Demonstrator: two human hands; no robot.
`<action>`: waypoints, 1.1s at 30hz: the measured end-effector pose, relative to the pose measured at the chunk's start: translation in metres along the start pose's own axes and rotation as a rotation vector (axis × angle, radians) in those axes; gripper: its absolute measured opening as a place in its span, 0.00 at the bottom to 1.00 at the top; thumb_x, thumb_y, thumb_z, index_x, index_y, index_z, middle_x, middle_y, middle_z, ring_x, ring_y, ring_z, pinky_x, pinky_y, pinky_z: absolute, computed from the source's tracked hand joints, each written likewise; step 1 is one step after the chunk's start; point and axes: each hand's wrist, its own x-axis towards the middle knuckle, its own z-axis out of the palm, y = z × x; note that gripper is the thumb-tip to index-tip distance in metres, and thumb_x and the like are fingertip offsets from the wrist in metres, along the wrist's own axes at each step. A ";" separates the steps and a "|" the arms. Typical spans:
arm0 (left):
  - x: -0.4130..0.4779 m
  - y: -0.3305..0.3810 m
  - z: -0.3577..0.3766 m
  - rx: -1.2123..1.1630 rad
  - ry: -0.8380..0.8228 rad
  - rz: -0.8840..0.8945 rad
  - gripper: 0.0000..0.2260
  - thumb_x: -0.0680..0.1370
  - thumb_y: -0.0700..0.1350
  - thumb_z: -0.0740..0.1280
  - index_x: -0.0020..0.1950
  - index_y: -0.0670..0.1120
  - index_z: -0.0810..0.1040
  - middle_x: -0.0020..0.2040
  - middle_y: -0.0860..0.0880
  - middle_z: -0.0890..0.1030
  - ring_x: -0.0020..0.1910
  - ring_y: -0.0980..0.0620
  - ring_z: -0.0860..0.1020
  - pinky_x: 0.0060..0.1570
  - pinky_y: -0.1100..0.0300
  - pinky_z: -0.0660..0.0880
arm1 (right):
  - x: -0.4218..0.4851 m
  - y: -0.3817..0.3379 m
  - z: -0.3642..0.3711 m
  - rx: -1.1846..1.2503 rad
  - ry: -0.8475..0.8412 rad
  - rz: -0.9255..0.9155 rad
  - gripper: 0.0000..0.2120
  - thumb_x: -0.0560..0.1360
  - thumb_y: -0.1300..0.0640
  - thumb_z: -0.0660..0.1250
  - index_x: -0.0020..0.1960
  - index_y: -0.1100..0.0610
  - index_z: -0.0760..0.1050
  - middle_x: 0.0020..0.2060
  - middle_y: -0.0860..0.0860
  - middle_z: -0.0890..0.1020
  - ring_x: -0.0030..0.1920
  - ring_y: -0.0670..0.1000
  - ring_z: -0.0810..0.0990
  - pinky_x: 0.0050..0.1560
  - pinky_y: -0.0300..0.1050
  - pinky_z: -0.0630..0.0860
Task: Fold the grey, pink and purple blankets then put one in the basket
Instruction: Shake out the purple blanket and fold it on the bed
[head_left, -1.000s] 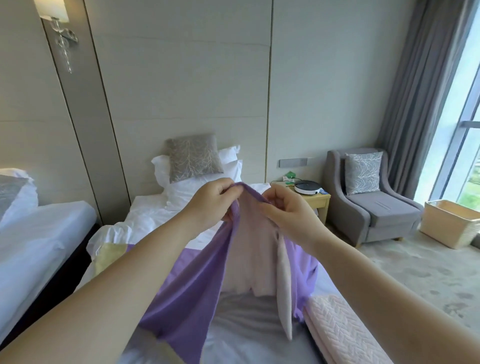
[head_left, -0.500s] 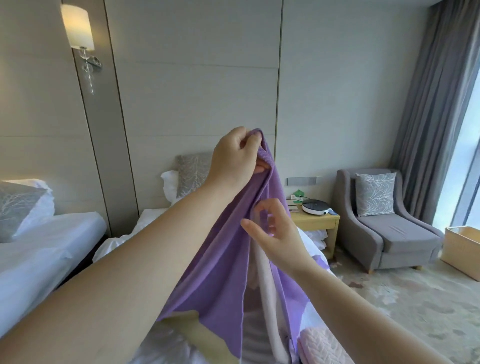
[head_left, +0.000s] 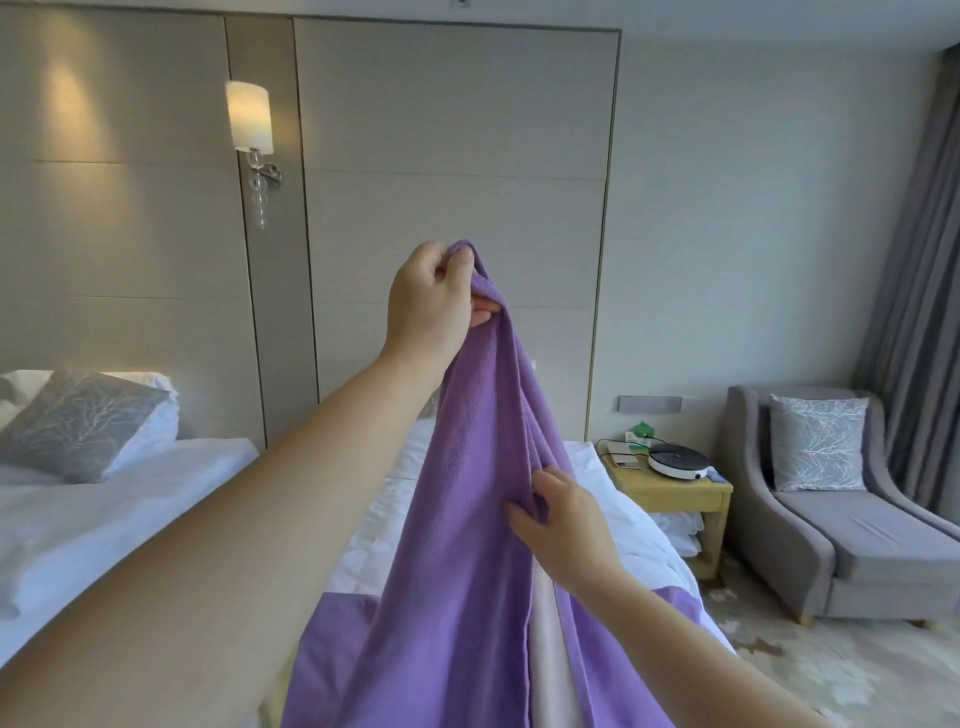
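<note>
The purple blanket (head_left: 467, 545) hangs in long folds in front of me, its pale pinkish-white inner side showing as a strip near the bottom. My left hand (head_left: 436, 306) is raised high and shut on the blanket's top corner. My right hand (head_left: 563, 514) is lower, pinching the blanket's right edge about halfway down. The blanket's lower part drapes onto the bed (head_left: 623, 519) with white sheets. The grey and pink blankets and the basket are out of view.
A second bed (head_left: 104, 499) with a grey patterned pillow stands at the left. A wooden bedside table (head_left: 670, 488) holds a round white device. A grey armchair (head_left: 852, 525) sits at the right by the curtains. A wall lamp (head_left: 250, 119) is lit.
My left hand has lifted the blanket corner high. My right hand let go of the top, slid down the edge and now pinches it lower. My view has tilted upward.
</note>
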 end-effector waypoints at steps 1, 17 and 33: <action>0.000 -0.001 -0.002 -0.006 0.010 -0.010 0.11 0.80 0.41 0.59 0.37 0.46 0.69 0.34 0.47 0.78 0.29 0.55 0.81 0.31 0.62 0.79 | -0.001 0.000 0.000 0.011 0.001 0.011 0.18 0.71 0.58 0.69 0.31 0.51 0.60 0.31 0.46 0.67 0.30 0.45 0.66 0.33 0.40 0.62; -0.089 -0.063 -0.016 0.401 -0.913 -0.247 0.27 0.71 0.71 0.60 0.63 0.56 0.71 0.56 0.66 0.75 0.56 0.69 0.72 0.59 0.64 0.68 | 0.031 -0.044 -0.090 0.877 -0.201 0.359 0.14 0.65 0.66 0.54 0.25 0.56 0.73 0.26 0.51 0.72 0.31 0.51 0.67 0.34 0.46 0.58; -0.030 -0.032 0.042 0.134 -0.205 0.121 0.05 0.77 0.43 0.68 0.42 0.48 0.74 0.38 0.52 0.75 0.37 0.58 0.72 0.41 0.67 0.69 | -0.026 0.046 -0.079 0.236 -0.264 0.260 0.11 0.67 0.51 0.71 0.44 0.58 0.79 0.37 0.58 0.81 0.38 0.47 0.76 0.48 0.51 0.77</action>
